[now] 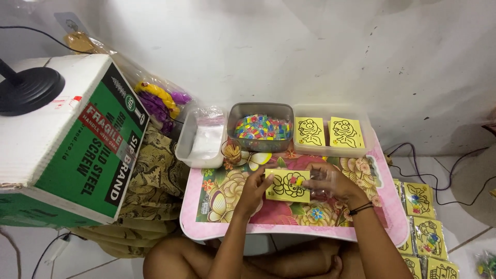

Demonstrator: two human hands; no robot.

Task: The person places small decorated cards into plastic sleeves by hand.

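We hold a yellow card (287, 185) printed with a black cartoon outline between both hands, just above the flowered pink surface (217, 206). Its long axis runs left to right across us. Our left hand (253, 188) pinches the card's left edge, fingers closed on it; our right hand (330, 183) closes on the right edge, and something clear, perhaps a plastic sleeve, seems to lie under those fingers, though we cannot tell for sure. Both hands are equally near, one at each end.

Beyond the card, at the far edge, stand three containers: a clear tub (187, 147) with small plastic bags, a grey tub (235, 111) full of small many-coloured packets, and a clear tray (367, 129) holding two more yellow outline cards. A little cup of sticks (232, 152) stands before the grey tub. Packed cards (421, 217) lie on the floor at our right.
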